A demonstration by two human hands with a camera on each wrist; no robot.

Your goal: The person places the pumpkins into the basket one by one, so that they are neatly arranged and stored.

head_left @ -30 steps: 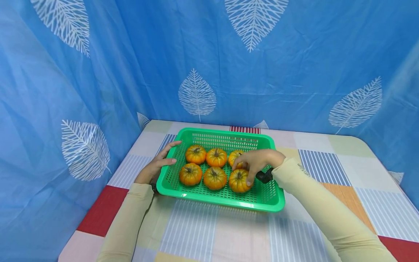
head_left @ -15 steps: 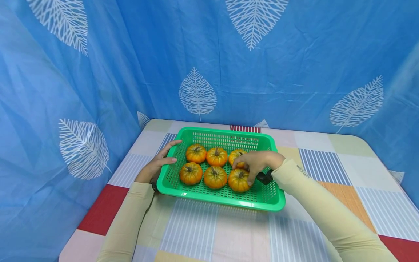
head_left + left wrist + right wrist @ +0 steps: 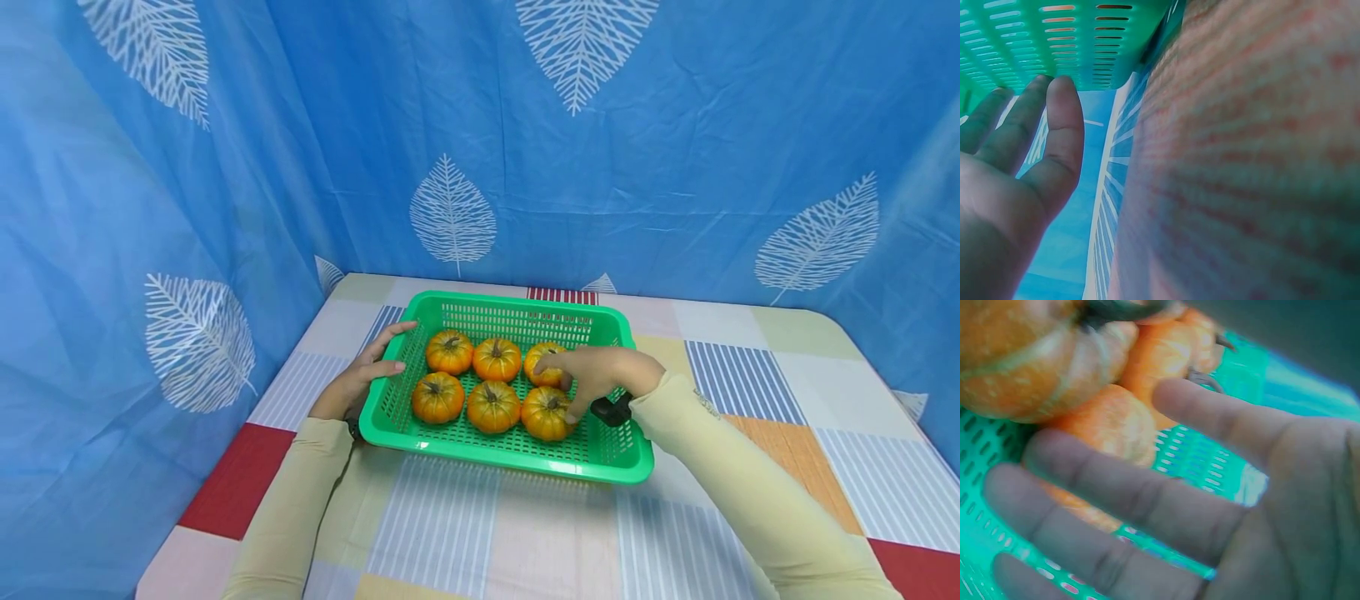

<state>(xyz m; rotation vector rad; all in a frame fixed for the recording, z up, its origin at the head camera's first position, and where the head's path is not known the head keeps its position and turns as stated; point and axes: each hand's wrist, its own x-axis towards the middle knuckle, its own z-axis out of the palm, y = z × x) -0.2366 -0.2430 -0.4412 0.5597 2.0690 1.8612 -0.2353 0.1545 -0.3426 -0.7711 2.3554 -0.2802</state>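
Note:
Several small orange pumpkins [image 3: 492,407] sit in two rows inside a green plastic basket [image 3: 480,454]. At the basket's left wall is my left hand [image 3: 358,379], thumb and fingers spread, fingertips at the rim; the left wrist view shows its fingers [image 3: 1013,131] against the slotted wall. My right hand [image 3: 600,371] reaches over the right side, just above the front right pumpkin [image 3: 546,414] and partly covering the back right pumpkin [image 3: 542,357]. In the right wrist view, its fingers [image 3: 1135,494] are extended and apart beside a pumpkin [image 3: 1016,356], with nothing gripped.
The basket stands on a table with a patchwork checked cloth [image 3: 555,542]. A blue curtain [image 3: 637,192] with white leaf prints hangs behind and to the left. A black wrist strap [image 3: 611,410] shows at the right wrist.
The front right pumpkin has shifted slightly left. My right hand has loosened from it and drawn a little to the right. The left hand has stayed in place.

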